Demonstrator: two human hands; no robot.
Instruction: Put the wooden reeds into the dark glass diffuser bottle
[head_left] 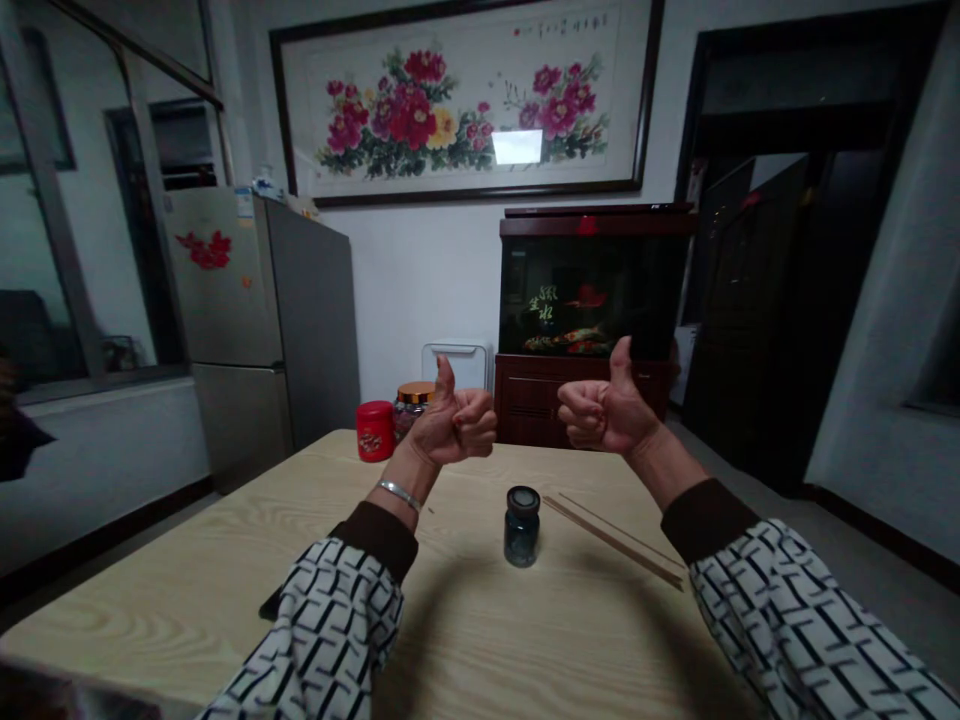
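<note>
My left hand (455, 418) is raised over the table, its fingers curled into a fist and the thumb pointing up. My right hand (609, 408) makes the same thumbs-up, facing it across a gap. Neither fist shows anything inside. Below and between them, a small dark glass jar (522, 530) with a dark lid stands upright on the table. To its right lie thin brown sticks (615, 543), slanting toward my right sleeve. A dark flat object (270, 604) is mostly hidden beneath my left sleeve.
On the pale wooden table (180, 600), a red canister (375, 432) and a gold-lidded jar (415, 393) stand at the far edge, the jar partly behind my left hand. Beyond are a grey fridge (311, 320), a white bin-like box (456, 362) and a fish tank (596, 290) on a cabinet.
</note>
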